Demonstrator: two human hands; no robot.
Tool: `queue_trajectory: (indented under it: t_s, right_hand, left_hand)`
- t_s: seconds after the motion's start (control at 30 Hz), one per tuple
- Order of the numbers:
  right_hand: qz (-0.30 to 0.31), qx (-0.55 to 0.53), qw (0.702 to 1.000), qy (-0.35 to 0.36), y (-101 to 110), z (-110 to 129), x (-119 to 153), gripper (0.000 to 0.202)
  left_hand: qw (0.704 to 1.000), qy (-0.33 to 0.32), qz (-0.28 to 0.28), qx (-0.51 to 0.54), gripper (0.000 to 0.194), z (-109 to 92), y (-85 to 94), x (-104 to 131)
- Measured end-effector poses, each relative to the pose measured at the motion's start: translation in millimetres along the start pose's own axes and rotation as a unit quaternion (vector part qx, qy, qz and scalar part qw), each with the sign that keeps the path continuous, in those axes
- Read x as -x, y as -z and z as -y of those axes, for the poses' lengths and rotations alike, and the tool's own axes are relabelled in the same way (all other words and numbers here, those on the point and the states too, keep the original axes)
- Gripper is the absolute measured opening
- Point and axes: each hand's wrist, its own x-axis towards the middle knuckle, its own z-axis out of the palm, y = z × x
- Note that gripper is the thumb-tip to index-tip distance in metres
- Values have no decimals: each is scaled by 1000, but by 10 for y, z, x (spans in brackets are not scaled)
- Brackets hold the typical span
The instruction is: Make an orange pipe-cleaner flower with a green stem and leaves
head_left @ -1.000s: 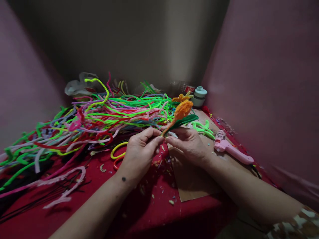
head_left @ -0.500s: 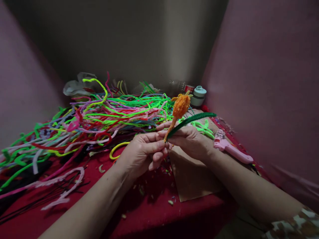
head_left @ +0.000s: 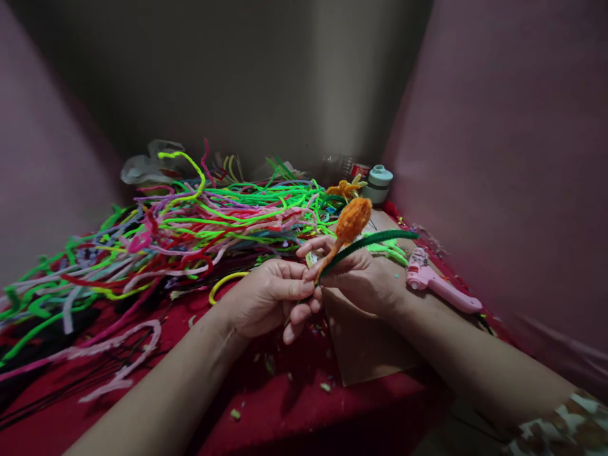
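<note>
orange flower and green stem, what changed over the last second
Both hands kept hold and drew nearer. The orange flower tipped up, then leaned right; the green stem now sticks out longer to the right. The pile of fuzzy wires and pink glue gun stayed put.

No text, label, brand, number or sign can be read anywhere in this view. The small red-and-white container (head_left: 361, 170) at the back of the red cloth-covered table (head_left: 294, 405) may carry printing, but it is too small and dim to make out. The pale green lidded jar (head_left: 379, 183) beside it and the pink plastic glue gun (head_left: 439, 286) near the right edge show no lettering that can be read.
</note>
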Motion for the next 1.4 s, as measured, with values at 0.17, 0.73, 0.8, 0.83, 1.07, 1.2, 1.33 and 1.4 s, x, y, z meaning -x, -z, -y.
queue_trajectory:
  t_s: [0.17,0.73,0.8,0.83,1.07,1.2,1.33,1.4]
  right_hand:
    - [-118,25,992,22,6,-68,-34,7]
    - [-116,231,963,81,35,63,-34,21]
    - [-110,231,962,98,50,95,-34,18]
    - [-111,225,962,105,54,107,-35,16]
    - [-73,138,984,80,78,131,-23,8]
    - [-54,68,996,30,52,104,-17,6]
    - [-65,-2,998,14,13,46,-27,9]
    - [-86,-10,996,27,11,1,-32,8]
  left_hand:
    - [933,-176,-231,-211,14,42,-120,-25]
    - [877,-224,-333,-264,14,81,-218,-24]
    - [903,-214,-305,-214,16,76,-208,-23]
    - [915,-209,-287,-191,17,73,-202,-22]
    - [983,-127,-128,-36,21,44,-133,-1]
    - [996,-73,-37,19,22,53,-40,-12]
    - [997,-72,-22,14,20,39,-8,-27]
    - [996,-78,-41,-22,19,37,-29,-36]
